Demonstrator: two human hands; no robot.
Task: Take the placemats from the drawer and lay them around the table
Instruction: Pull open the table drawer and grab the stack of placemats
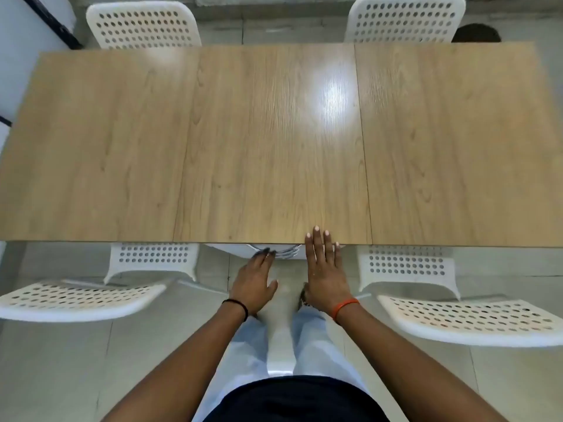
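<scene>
A long light-wood table (274, 141) fills the view, with nothing lying on its top. Under its near edge a white drawer (274, 249) shows slightly, with a metal handle on its front. My left hand (254, 280) reaches below the table edge, fingertips at the drawer handle. My right hand (324, 272) is flat with fingers spread, its fingertips resting over the table's near edge just right of the drawer. No placemats are visible; the drawer's inside is hidden by the tabletop.
Two white perforated chairs stand on my side, one to the left (91, 295) and one to the right (457, 315). Two more chairs (143, 24) (405, 21) stand at the far side. The floor is pale tile. A dark round object (475, 35) sits behind the far right corner.
</scene>
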